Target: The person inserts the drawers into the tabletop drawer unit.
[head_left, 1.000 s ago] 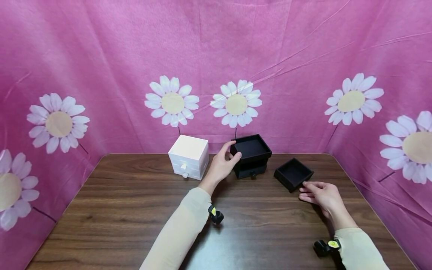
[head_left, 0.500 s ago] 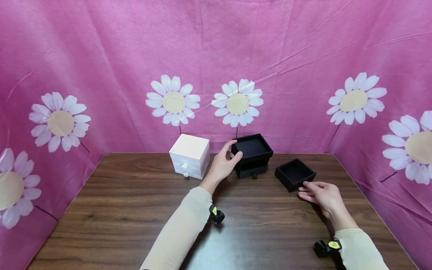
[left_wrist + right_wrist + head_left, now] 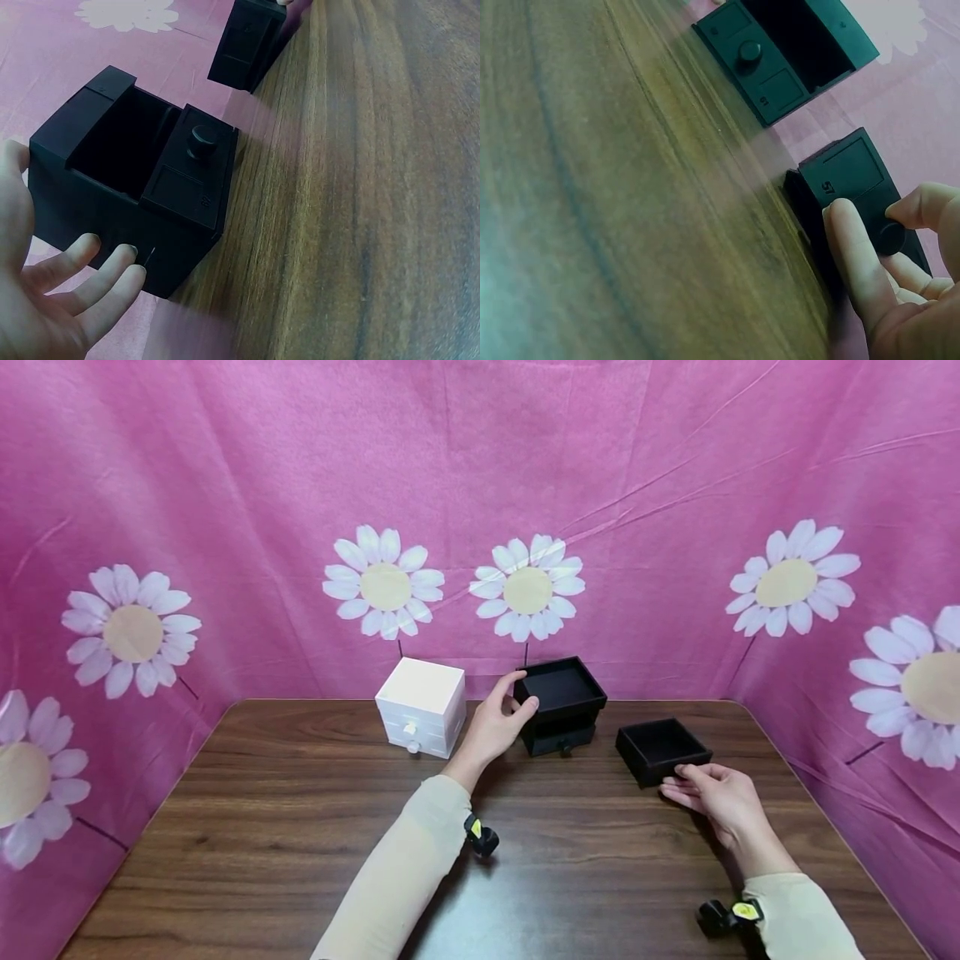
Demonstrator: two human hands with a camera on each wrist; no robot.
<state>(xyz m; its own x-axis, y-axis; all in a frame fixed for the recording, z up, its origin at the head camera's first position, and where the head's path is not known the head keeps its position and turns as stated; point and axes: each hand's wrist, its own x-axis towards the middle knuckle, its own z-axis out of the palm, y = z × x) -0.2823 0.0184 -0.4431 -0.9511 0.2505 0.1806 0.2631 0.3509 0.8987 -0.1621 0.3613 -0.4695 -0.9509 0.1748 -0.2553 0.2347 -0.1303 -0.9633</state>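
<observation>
A black drawer box (image 3: 555,714) stands near the back of the table, with a shallow tray top (image 3: 561,683). Its upper slot gapes; a lower drawer with a round knob (image 3: 202,141) fills the bottom. My left hand (image 3: 491,727) rests along the box's left side, thumb near the top front corner, other fingers lightly extended against the side. To the right is a loose black drawer (image 3: 663,747), hollow and facing me. My right hand (image 3: 720,797) pinches it at its front knob (image 3: 891,237). Whether the drawer touches the table cannot be told.
A white drawer box (image 3: 420,706) with two knobs stands left of my left hand. The wooden table (image 3: 285,852) extends in front. A pink cloth (image 3: 637,460) printed with daisies hangs behind and at both sides.
The loose drawer has turned clockwise in my right hand, so its front faces me more squarely, and has shifted slightly right. My left hand and the black box hold still.
</observation>
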